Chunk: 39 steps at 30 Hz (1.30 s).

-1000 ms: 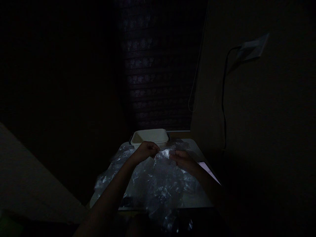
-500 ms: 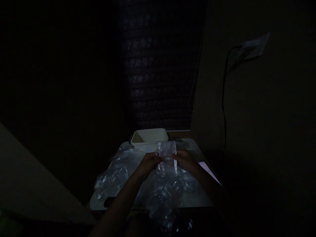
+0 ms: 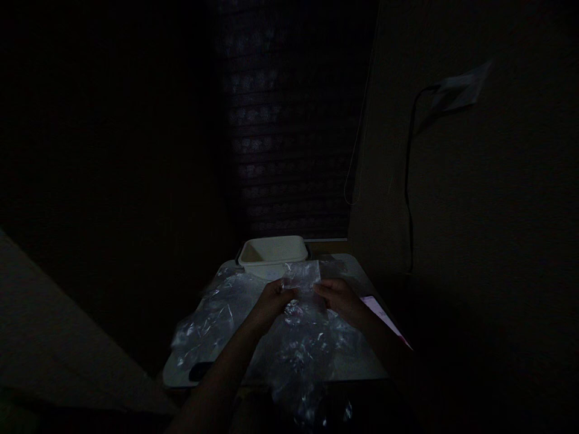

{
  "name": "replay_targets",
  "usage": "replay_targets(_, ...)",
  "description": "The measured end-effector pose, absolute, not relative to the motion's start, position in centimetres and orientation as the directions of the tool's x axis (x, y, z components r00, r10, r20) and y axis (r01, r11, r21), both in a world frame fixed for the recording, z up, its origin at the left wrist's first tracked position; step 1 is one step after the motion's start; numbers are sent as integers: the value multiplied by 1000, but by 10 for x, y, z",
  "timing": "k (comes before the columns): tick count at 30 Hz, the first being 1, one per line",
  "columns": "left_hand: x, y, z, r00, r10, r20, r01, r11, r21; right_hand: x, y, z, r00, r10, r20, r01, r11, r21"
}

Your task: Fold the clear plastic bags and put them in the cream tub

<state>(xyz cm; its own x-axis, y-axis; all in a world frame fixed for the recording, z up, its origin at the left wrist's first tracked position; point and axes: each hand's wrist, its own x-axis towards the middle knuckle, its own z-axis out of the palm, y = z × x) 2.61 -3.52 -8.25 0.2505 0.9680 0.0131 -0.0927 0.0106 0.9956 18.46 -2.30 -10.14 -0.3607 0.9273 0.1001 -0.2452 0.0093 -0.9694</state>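
Pinching a clear plastic film near its left side with the left hand and at its right edge with the right hand, thumbs pressing on fingers. Holding it over the middle of a pale worktop, just in front of a white tub. Working among crumpled plastic, spreading leftward and draping over the near edge. Reaching past a lit phone, lying beside the right forearm, and a dark object, too dim to identify, near the left. Facing a dark blind.
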Motion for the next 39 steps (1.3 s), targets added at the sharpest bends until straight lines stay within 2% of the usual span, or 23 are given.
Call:
replay_targets(9, 22, -37, -81, 234, 972, 20, -178, 23, 984, 186, -27, -100, -403, 907, 124, -349, -27, -937)
replay_targets(12, 18, -34, -85, 239, 970, 45, -141, -11, 990, 188, -27, -98, -378, 920, 107, -375, -46, -926)
replay_targets(15, 13, -33, -86, 233, 966, 108, -38, -102, 994, 189, -27, -96, -372, 924, 88, -417, -82, -905)
replay_targets(19, 12, -34, -79, 254, 922, 292, 44, -313, 949, 186, -29, -93, -360, 933, 13, -503, -182, -845)
replay_targets(21, 12, -36, -75, 287, 890, 355, 45, -383, 923, 184, -30, -93, -346, 938, -7, -468, -179, -865)
replay_targets(23, 12, -38, -72, 289, 893, 345, 8, -363, 932, 181, -31, -94, -317, 948, 11, -412, -128, -902)
replay_targets(26, 12, -42, -72, 270, 942, 198, -196, -148, 969, 178, -29, -97, -227, 973, 44, -365, -43, -930)
replay_targets(28, 14, -44, -75, 285, 954, 92, -364, 19, 931, 176, -26, -98, -141, 988, 65, -335, 14, -942)
replay_targets(30, 18, -45, -79, 270, 962, 39, -449, 90, 889, 175, -24, -98, -67, 993, 95, -281, 73, -957)
replay_targets(32, 23, -45, -83, 205, 979, 21, -425, 70, 902, 174, -23, -97, -5, 990, 139, -212, 135, -968)
replay_targets(35, 30, -43, -88, 89, 996, 13, -272, 12, 962, 171, -23, -96, 70, 974, 215, -81, 221, -972)
replay_targets(39, 35, -44, -92, -19, 998, 66, -172, -68, 983, 166, -22, -97, 158, 929, 334, 122, 318, -940)
